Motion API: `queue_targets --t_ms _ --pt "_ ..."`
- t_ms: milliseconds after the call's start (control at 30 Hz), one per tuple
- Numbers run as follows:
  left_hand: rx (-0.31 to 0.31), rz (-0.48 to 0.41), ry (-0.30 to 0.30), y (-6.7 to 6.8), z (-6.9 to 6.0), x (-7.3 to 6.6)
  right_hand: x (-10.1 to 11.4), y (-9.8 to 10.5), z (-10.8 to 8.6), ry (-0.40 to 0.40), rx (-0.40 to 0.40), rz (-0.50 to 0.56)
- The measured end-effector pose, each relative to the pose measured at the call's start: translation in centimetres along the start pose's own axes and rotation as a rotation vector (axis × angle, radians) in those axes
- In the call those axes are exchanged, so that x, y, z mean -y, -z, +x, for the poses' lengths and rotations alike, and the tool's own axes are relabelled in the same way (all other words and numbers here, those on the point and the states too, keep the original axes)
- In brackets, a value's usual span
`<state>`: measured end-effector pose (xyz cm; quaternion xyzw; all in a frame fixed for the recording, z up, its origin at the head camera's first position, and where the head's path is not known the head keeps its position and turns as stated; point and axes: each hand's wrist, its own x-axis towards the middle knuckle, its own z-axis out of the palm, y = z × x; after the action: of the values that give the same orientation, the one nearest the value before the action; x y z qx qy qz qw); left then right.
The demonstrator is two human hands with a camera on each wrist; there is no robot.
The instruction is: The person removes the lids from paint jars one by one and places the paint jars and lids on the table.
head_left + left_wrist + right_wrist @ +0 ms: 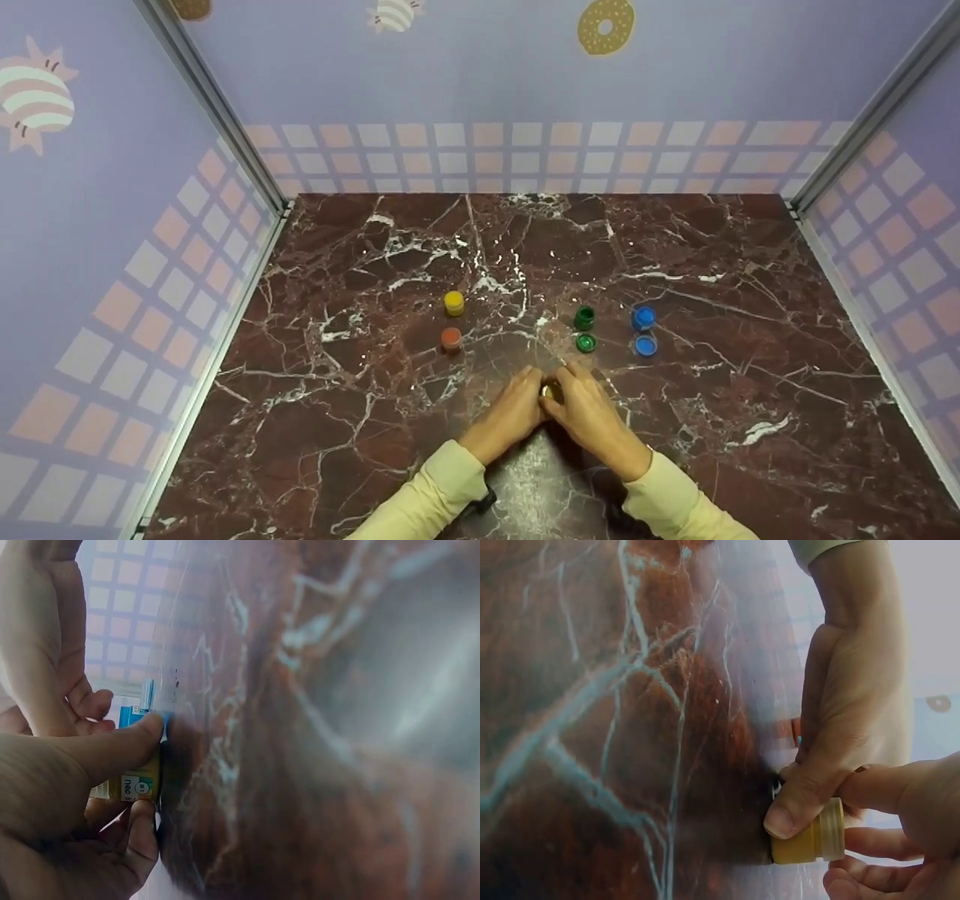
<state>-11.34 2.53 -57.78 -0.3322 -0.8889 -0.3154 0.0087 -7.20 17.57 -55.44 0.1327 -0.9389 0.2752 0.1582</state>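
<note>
Lilac panels close in three sides: the back wall (480, 82), left wall (90, 232) and right wall (926, 142), each banded low with pink and white squares (487, 135). A donut (589, 31) and striped candies (37, 97) decorate them; a brown print (191, 7) is cut off, perhaps another sweet. Grey posts (217, 105) stand at both back corners. The table (720, 255) is dark red, marble-patterned, white-veined, with pale glare (536, 472) near its front.
</note>
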Motion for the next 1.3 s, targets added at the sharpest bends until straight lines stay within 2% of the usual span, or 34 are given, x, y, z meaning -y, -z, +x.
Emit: queue_targets --t_ms 167,300,467,667,900,1067,1200,1300 --pt "0.036 0.035 -0.022 0.2 -0.1 0.1 0.0 -0.3 0.1 0.006 -0.011 -0.021" --pt "0.007 0.031 -0.06 0.3 0.0 0.5 0.2 -0.2 0.3 0.005 0.001 -0.031" --pt "-0.016 0.012 -0.072 0.4 0.2 0.7 0.3 0.0 0.4 0.039 0.021 -0.025" --pt "0.004 -0.004 -0.051 0.5 0.4 0.7 -0.2 0.2 0.5 0.112 0.043 -0.032" --pt "0.043 -0.042 0.002 0.5 0.3 0.8 -1.2 0.7 0.8 0.247 0.131 0.027" --pt "0.052 -0.07 0.001 0.7 0.3 0.9 -1.7 1.1 1.4 0.345 0.18 0.038" --pt "0.071 -0.06 -0.006 0.9 0.3 0.9 -2.0 1.4 1.7 0.383 0.218 0.03" --pt "0.093 -0.06 0.019 0.9 0.4 0.7 -2.2 1.6 1.9 0.392 0.247 0.026"
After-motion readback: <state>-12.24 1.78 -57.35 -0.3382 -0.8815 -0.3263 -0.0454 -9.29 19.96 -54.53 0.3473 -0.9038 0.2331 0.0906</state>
